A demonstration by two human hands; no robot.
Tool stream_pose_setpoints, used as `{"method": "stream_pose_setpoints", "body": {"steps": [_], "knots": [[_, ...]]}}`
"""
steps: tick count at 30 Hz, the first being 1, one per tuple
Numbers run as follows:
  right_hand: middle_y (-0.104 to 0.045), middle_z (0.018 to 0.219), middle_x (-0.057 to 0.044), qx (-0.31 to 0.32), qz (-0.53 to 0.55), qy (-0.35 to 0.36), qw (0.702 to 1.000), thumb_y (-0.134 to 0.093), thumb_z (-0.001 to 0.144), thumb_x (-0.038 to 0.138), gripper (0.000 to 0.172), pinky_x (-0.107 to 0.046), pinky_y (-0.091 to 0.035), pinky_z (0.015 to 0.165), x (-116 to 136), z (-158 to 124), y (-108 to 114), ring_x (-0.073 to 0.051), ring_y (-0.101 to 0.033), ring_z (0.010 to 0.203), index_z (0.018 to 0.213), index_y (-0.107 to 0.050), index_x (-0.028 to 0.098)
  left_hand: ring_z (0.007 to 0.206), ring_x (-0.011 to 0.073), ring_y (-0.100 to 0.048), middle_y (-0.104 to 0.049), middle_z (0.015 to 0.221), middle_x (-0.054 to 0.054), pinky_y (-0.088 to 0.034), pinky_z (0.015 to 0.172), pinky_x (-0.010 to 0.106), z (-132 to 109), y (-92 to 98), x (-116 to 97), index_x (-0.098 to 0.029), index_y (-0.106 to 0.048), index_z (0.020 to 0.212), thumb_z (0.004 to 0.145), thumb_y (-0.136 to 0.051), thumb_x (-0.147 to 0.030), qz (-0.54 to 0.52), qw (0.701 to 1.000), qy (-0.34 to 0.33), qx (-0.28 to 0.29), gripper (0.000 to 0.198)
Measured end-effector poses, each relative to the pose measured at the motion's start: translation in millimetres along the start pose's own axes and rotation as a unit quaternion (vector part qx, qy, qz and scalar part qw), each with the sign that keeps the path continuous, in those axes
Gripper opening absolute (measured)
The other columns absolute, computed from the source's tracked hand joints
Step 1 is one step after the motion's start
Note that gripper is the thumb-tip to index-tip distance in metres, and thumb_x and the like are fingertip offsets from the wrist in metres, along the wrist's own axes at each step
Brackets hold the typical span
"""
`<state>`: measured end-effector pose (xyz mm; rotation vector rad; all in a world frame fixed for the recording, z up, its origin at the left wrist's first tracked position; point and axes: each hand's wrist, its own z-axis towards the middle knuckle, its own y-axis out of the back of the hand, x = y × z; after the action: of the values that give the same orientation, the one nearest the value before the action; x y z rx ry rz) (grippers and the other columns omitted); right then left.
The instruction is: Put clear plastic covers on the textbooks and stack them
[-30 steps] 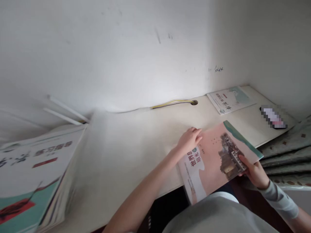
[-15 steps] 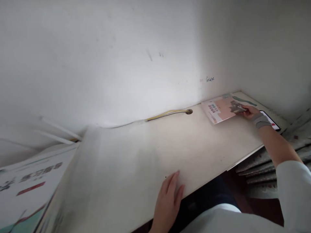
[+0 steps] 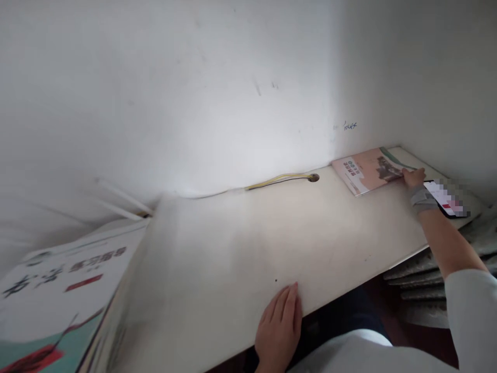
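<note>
A pink-covered book [image 3: 368, 168] lies flat at the far right corner of the white desk [image 3: 240, 243], against the wall. My right hand [image 3: 413, 177] reaches out to it, fingertips resting on its near right edge; a grey wrist band shows behind the hand. Its fingers look loosely curled on the cover, not wrapped round it. My left hand [image 3: 280, 326] lies flat on the desk's front edge, fingers stretched out together, holding nothing.
A phone [image 3: 444, 199] lies right of my right wrist. A tall stack of books [image 3: 58, 290] fills the left of the desk. A yellow cable [image 3: 279, 180] runs from a desk hole [image 3: 312, 177] along the wall. Patterned fabric [image 3: 427, 274] hangs past the right edge.
The pink book went from both hands near my lap to the far right corner, on top of the white book there. My left hand dropped to the desk's front edge.
</note>
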<state>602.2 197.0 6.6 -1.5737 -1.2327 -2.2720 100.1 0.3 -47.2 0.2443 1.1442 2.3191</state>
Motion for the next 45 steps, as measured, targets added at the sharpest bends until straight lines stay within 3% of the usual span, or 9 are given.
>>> {"method": "stream_pose_setpoints", "body": {"steps": [3, 8, 13, 17, 24, 29, 33, 39, 45], "knots": [[-0.018, 0.14, -0.035, -0.007, -0.176, 0.08, 0.981, -0.05, 0.084, 0.043, 0.078, -0.046, -0.027, 0.098, -5.9, -20.9, -10.5, -0.036, -0.023, 0.129, 0.137, -0.019, -0.004, 0.094, 0.019, -0.064, -0.068, 0.1, 0.01, -0.051, 0.083, 0.031, 1.2, 3.1, -1.9, -0.016, -0.059, 0.112, 0.086, -0.05, -0.02, -0.022, 0.999, 0.023, 0.01, 0.028], [-0.03, 0.139, -0.029, 0.132, -0.338, 0.139, 0.921, -0.04, 0.083, 0.059, 0.075, -0.052, -0.025, 0.097, -13.3, -35.6, -29.4, -0.042, -0.03, 0.127, 0.134, -0.038, 0.005, 0.105, 0.0206, -0.059, -0.064, 0.11, 0.012, -0.049, 0.089, 0.035, 16.9, 13.3, 20.7, -0.017, -0.059, 0.111, 0.088, -0.045, -0.024, -0.057, 0.996, 0.063, 0.031, 0.028], [-0.019, 0.146, -0.025, 0.039, -0.374, 0.261, 0.889, -0.034, 0.084, 0.061, 0.075, -0.063, -0.018, 0.097, 0.1, -59.1, -33.8, -0.049, -0.015, 0.131, 0.135, -0.041, 0.006, 0.132, 0.0344, -0.031, -0.039, 0.138, 0.025, -0.031, 0.104, 0.051, 34.5, 21.4, 69.8, -0.005, -0.047, 0.127, 0.089, -0.041, -0.04, 0.091, 0.962, 0.205, 0.153, 0.053], [-0.031, 0.142, -0.026, 0.078, -0.35, 0.441, 0.823, -0.03, 0.09, 0.052, 0.064, -0.058, -0.021, 0.1, 34.5, -135.8, -54.4, -0.042, -0.026, 0.131, 0.133, -0.043, 0.006, 0.132, 0.0351, -0.03, -0.034, 0.14, 0.028, -0.029, 0.105, 0.048, 33.8, 18.9, 86.2, 0.002, -0.041, 0.13, 0.087, -0.041, -0.046, 0.115, 0.925, 0.254, 0.257, 0.064], [-0.048, 0.134, -0.015, 0.319, -0.253, 0.587, 0.7, -0.036, 0.092, 0.04, 0.046, -0.047, -0.029, 0.104, 81.0, -288.2, -99.7, -0.024, -0.044, 0.123, 0.128, -0.049, 0.015, 0.125, 0.0267, -0.044, -0.047, 0.134, 0.02, -0.036, 0.101, 0.039, 25.0, 14.5, 79.7, -0.004, -0.049, 0.127, 0.093, -0.033, -0.033, 0.101, 0.937, 0.241, 0.233, 0.047], [-0.033, 0.143, -0.021, 0.392, -0.233, 0.593, 0.664, -0.038, 0.086, 0.059, 0.069, -0.054, -0.025, 0.105, 100.9, -338.2, -113.3, -0.032, -0.028, 0.134, 0.135, -0.041, 0.01, 0.13, 0.0354, -0.034, -0.038, 0.141, 0.021, -0.031, 0.103, 0.049, 26.0, 19.3, 64.3, -0.01, -0.043, 0.133, 0.084, -0.049, -0.048, 0.074, 0.945, 0.183, 0.26, 0.062], [-0.027, 0.147, -0.018, 0.438, -0.22, 0.583, 0.648, -0.026, 0.087, 0.063, 0.072, -0.061, -0.019, 0.104, 115.4, -354.1, -117.0, -0.034, -0.022, 0.136, 0.14, -0.034, 0.016, 0.13, 0.0347, -0.034, -0.038, 0.141, 0.019, -0.031, 0.103, 0.05, 28.5, 20.0, 58.9, -0.011, -0.041, 0.134, 0.084, -0.052, -0.039, 0.036, 0.946, 0.169, 0.274, 0.058], [-0.019, 0.149, -0.018, 0.453, -0.194, 0.55, 0.674, -0.025, 0.087, 0.063, 0.077, -0.054, -0.023, 0.106, 124.0, -360.7, -118.2, -0.029, -0.018, 0.138, 0.145, -0.017, 0.013, 0.121, 0.0243, -0.049, -0.056, 0.127, 0.012, -0.036, 0.103, 0.044, 28.6, 25.3, 75.8, -0.015, -0.054, 0.123, 0.092, -0.034, -0.032, -0.168, 0.932, 0.288, 0.141, 0.041], [-0.032, 0.144, -0.018, 0.442, -0.199, 0.63, 0.606, -0.029, 0.085, 0.064, 0.076, -0.057, -0.015, 0.108, 108.9, -355.4, -105.7, -0.028, -0.028, 0.134, 0.139, -0.034, 0.011, 0.11, 0.0228, -0.058, -0.061, 0.119, 0.017, -0.047, 0.093, 0.041, 39.0, 48.8, 75.1, -0.011, -0.055, 0.119, 0.091, -0.027, -0.053, -0.445, 0.779, 0.421, -0.136, 0.057]]}}
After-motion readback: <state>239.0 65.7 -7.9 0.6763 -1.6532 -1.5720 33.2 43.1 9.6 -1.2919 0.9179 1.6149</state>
